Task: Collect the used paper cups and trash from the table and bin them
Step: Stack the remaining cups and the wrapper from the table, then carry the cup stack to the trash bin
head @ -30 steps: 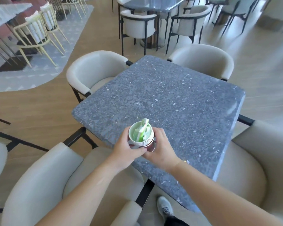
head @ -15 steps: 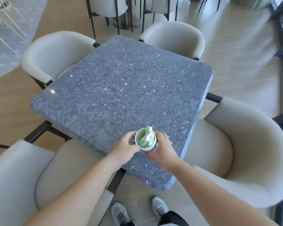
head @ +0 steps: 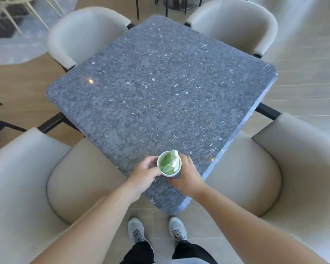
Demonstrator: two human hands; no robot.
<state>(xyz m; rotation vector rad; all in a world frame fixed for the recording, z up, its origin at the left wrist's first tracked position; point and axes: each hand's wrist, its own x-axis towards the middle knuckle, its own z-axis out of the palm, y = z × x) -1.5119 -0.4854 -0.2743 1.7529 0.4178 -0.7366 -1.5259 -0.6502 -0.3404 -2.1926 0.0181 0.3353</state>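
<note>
Now the collecting looks done: both the left hand (head: 144,173) and right hand (head: 186,178) grip the paper cup (head: 169,164), stuffed with what seems green wrapper trash (head: 170,162), over the stone table's (head: 160,88) near corner, leaving a carry to an unseen bin.

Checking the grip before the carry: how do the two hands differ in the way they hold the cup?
The left hand touches the paper cup at its rim with its fingertips; the right hand wraps lower round the cup's body. Both grip the same cup, which has green wrappers stuffed inside.
</note>
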